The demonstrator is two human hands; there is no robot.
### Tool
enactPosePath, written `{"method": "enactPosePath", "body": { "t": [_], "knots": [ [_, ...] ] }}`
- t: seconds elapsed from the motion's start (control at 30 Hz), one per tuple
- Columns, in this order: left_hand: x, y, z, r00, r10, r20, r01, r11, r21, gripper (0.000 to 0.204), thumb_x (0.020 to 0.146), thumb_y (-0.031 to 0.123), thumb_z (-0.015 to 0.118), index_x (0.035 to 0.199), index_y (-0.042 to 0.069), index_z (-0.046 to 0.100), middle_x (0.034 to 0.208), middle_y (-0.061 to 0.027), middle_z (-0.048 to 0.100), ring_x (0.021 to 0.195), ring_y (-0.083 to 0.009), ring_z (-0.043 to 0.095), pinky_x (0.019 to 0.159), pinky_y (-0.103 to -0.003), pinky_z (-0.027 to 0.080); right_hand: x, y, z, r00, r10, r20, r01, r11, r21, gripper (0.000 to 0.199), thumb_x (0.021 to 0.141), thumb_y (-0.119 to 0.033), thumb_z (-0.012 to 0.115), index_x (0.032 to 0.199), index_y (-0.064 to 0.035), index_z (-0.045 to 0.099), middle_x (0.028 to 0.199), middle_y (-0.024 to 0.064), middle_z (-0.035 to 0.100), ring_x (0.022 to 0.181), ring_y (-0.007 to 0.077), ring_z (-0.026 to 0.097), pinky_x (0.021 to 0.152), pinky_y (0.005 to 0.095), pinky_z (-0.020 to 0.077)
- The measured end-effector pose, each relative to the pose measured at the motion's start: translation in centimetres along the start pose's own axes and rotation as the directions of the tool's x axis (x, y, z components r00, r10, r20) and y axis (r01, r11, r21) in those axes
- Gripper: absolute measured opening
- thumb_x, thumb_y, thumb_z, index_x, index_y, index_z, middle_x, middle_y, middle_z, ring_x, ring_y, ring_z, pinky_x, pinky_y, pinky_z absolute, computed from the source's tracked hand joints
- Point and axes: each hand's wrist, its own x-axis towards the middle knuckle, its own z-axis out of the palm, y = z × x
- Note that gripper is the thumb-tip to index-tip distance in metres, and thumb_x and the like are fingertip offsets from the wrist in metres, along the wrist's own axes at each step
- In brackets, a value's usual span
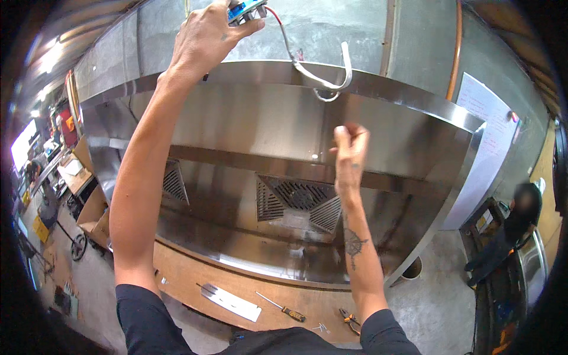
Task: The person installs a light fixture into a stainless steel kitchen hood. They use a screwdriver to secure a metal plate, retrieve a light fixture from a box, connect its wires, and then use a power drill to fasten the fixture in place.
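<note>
High at the top edge, my left hand (204,38) grips a small blue-and-white electrical module (247,8), cut off by the frame. A red and a pale wire (279,22) run from it down toward a white cable (346,62), whose hooked end hangs over the rim of a stainless steel extractor hood (242,109). Below that cable, in front of the hood, my right hand (351,142) is raised with its fingers curled in and slightly blurred. Whatever it may hold is hidden. Slatted filter panels (299,198) show inside the hood.
On the wooden board (183,266) below lie a white strip (231,302), a screwdriver (290,312), several small screws (321,327) and pliers (349,320). Another person (520,219) stands at the right. A paper sheet (479,136) hangs on the wall; cardboard boxes (94,213) stand left.
</note>
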Motion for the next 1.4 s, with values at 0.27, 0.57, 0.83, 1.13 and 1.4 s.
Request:
{"method": "enactPosePath", "body": {
  "t": [0.27, 0.57, 0.83, 1.13, 1.4],
  "knots": [
    [3.4, 0.4, 1.2, 0.989, 0.138, 0.059, -0.137, 0.99, -0.023, 0.067, 0.083, 0.067, 0.076, 0.106, 0.004, 0.074, 0.079, -0.0128, 0.071, 0.073, -0.0214, 0.066, 0.07, -0.037, 0.05, 6.7, 2.4, 5.4, 0.958, 0.174, 0.227, -0.26, 0.861, 0.437, 0.037, 0.107, -0.035, 0.057, 0.131, -0.0062, 0.056, 0.123, 0.0076, 0.064, 0.108, 0.0186, 0.059, 0.092, 0.0378, 0.0538],
    [8.2, 0.6, 4.1, 0.927, 0.311, 0.212, -0.297, 0.95, -0.094, 0.069, 0.086, 0.07, 0.07, 0.091, 0.002, 0.077, 0.065, -0.0056, 0.06, 0.063, -0.0129, 0.055, 0.058, -0.033, 0.043, 1.8, 4.5, 1.3, 0.989, -0.097, 0.112, 0.141, 0.841, -0.522, 0.041, 0.114, -0.036, 0.031, 0.102, -0.0021, 0.05, 0.082, 0.0214, 0.064, 0.075, 0.0398, 0.068, 0.065, 0.0497, 0.052],
    [10.6, 4.1, 3.4, 0.986, -0.002, 0.168, 0.018, 0.995, -0.093, 0.039, 0.086, 0.04, 0.078, 0.096, 0.002, 0.077, 0.082, -0.0155, 0.073, 0.082, -0.0285, 0.07, 0.074, -0.042, 0.053, 3.4, 8.6, -2.1, 0.808, 0.248, 0.534, 0.392, 0.45, -0.802, 0.034, 0.108, -0.031, 0.04, 0.11, -0.0017, 0.057, 0.09, 0.0288, 0.07, 0.091, 0.0511, 0.067, 0.081, 0.0595, 0.0532],
    [11.0, 2.9, 6.5, 0.954, 0.282, 0.101, -0.291, 0.954, 0.08, 0.06, 0.082, 0.066, 0.076, 0.09, 0.006, 0.079, 0.077, -0.0126, 0.073, 0.075, -0.0242, 0.071, 0.071, -0.038, 0.054, -2.5, 10.4, -3.0, 0.933, 0.181, 0.311, 0.157, 0.571, -0.806, 0.033, 0.107, -0.032, 0.042, 0.11, -0.0014, 0.053, 0.087, 0.0322, 0.069, 0.085, 0.0545, 0.066, 0.078, 0.0638, 0.0519],
    [13.2, 3.0, 9.3, 0.856, 0.432, 0.284, -0.416, 0.902, -0.117, 0.055, 0.08, 0.055, 0.084, 0.087, 0.0, 0.078, 0.074, -0.0095, 0.074, 0.069, -0.0182, 0.071, 0.063, -0.034, 0.055, -5.4, 24.0, -7.4, 0.479, 0.624, 0.617, 0.433, 0.443, -0.785, 0.031, 0.099, -0.023, 0.052, 0.121, -0.0033, 0.063, 0.116, 0.0234, 0.07, 0.11, 0.044, 0.066, 0.094, 0.0541, 0.0514]
  ]
}}
